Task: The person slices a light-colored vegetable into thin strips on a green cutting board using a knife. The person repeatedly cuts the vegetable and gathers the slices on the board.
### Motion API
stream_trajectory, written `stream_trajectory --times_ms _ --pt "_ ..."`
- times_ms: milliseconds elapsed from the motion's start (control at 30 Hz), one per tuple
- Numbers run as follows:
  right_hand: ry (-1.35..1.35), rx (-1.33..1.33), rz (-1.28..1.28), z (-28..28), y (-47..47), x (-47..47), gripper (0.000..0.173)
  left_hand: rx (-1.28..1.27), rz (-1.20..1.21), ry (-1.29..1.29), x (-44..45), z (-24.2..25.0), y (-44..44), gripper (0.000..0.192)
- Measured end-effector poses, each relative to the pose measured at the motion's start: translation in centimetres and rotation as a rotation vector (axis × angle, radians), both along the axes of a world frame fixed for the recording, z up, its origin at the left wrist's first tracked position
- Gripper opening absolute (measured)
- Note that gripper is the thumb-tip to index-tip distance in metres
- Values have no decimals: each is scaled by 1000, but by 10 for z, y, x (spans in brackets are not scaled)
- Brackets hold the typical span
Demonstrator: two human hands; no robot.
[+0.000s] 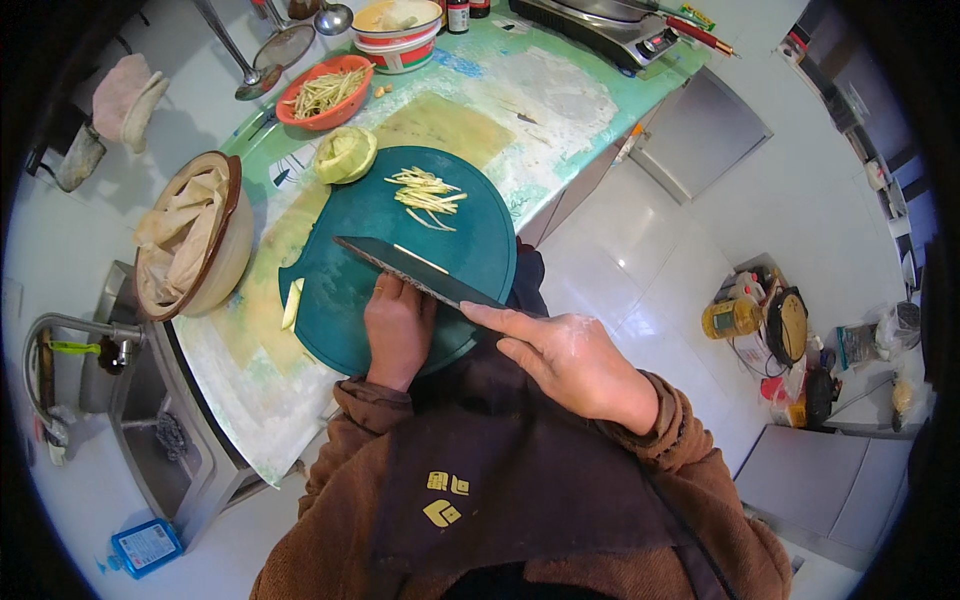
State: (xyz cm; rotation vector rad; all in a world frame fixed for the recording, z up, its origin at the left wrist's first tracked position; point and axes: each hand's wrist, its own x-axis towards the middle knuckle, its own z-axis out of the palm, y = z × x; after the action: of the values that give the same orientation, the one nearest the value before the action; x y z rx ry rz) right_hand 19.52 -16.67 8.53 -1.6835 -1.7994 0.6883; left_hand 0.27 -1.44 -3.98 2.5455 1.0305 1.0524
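Observation:
My right hand (574, 364) grips the handle of a kitchen cleaver (420, 274), its dark blade slanting over a round teal cutting board (472, 247). Close against the near side of the blade, my left hand (399, 322) rests on the board with its fingers curled; whatever lies under them is hidden. One pale strip (421, 259) clings to the blade or lies just past it. Beyond is a small heap of pale green vegetable sticks (427, 193). At the board's left edge lies a thicker vegetable slice (293, 304). A pale green cut vegetable (345, 155) sits at the far left rim.
Behind the board stands an orange bowl (324, 94) of cut strips, near a stacked tub (397, 49). A brown-rimmed bowl (236, 195) holding cloth is at left, above the steel sink (161, 450). An induction cooker (600, 30) occupies the far counter; ladles hang behind.

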Motion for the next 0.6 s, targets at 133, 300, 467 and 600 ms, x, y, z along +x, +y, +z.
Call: stream_trajectory --times_ms 133,300,467,600 --pt "13 -52 1 2 -1 -1 54 21 -16 -11 0 -1 1 30" --pt "16 -75 8 3 -3 1 54 15 -34 -14 0 -1 2 32" --pt "26 -45 18 4 -4 1 56 30 -36 -10 0 1 1 32" --pt "6 -70 3 4 -6 1 59 -19 -18 22 -1 1 -1 33"
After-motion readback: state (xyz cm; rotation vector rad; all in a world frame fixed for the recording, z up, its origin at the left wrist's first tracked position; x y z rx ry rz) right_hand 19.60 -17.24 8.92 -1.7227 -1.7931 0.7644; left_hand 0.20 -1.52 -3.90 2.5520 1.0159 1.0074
